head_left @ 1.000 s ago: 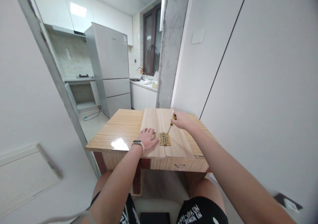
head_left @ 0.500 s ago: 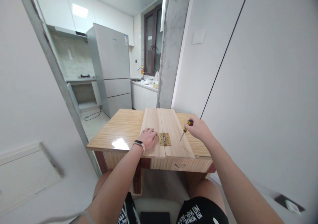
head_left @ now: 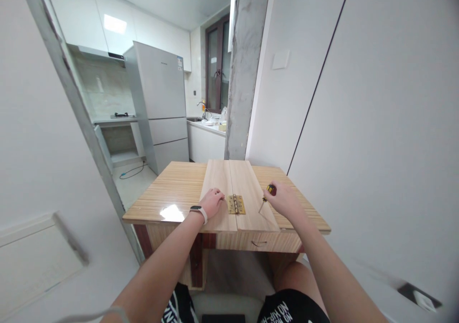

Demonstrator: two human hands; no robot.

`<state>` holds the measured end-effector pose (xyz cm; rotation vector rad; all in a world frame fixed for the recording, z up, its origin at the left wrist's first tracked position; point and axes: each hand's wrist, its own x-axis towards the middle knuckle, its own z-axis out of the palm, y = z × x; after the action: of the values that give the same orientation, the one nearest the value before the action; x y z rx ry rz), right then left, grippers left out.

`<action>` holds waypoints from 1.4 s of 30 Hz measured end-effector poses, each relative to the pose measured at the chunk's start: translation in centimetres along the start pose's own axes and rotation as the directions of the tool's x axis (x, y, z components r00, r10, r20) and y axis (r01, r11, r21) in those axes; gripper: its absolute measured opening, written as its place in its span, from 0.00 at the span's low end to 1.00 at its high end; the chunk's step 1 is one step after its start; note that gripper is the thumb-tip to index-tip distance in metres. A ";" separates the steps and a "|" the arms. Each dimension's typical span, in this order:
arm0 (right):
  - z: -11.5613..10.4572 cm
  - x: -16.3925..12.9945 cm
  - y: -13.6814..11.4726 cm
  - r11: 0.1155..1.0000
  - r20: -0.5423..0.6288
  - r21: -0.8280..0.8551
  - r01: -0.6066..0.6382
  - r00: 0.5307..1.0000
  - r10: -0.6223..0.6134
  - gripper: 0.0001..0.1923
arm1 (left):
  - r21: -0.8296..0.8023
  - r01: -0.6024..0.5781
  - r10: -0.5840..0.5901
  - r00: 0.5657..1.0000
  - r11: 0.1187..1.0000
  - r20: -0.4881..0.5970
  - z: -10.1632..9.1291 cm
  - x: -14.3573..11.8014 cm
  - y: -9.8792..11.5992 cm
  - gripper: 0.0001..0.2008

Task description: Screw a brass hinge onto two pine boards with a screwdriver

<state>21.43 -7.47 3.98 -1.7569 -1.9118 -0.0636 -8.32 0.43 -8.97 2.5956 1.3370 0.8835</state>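
Two pale wooden boards lie side by side, the left board (head_left: 218, 177) and the right board (head_left: 242, 177). A brass hinge (head_left: 236, 205) lies opened flat across their seam. On the left board rests my left hand (head_left: 212, 201), open, fingers slightly bent and holding nothing, just left of the hinge. A light-banded wristwatch is on that wrist. My right hand (head_left: 283, 198) is closed around the yellow and black handle of a screwdriver (head_left: 265, 199). Its shaft points down toward the right board, right of the hinge. Whether the tip touches the wood I cannot tell.
Under the boards is a striped wooden desk (head_left: 172, 189) with a drawer (head_left: 258, 242) at its front. A white wall (head_left: 358, 122) stands close on the right. Beyond the desk are a grey concrete pillar (head_left: 244, 74) and a silver refrigerator (head_left: 163, 89).
My right hand has lowered with the screwdriver, whose shaft now slants more steeply toward the board. The fingers of my left hand have drawn in slightly. The view has shifted a little.
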 end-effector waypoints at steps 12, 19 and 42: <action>0.2 -1.4 0.0 1.000 -0.057 0.014 0.009 0.998 -0.008 0.07 | 0.173 -0.101 0.087 0.992 0.980 0.087 -0.3 2.4 -0.1 0.07; -0.1 -1.7 -0.2 1.000 -0.045 -0.005 -0.007 0.999 0.007 0.06 | 0.194 -0.084 0.057 0.988 0.977 0.141 -0.5 2.7 1.2 0.07; -0.3 -2.1 -0.6 0.999 -0.028 -0.010 0.034 0.999 -0.034 0.06 | -0.365 0.226 -0.261 0.964 0.903 -0.049 1.5 2.2 3.8 0.09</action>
<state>20.97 -9.56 3.54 -1.7203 -1.9243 -0.1094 -3.83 0.06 -7.94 2.0850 1.3395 1.1002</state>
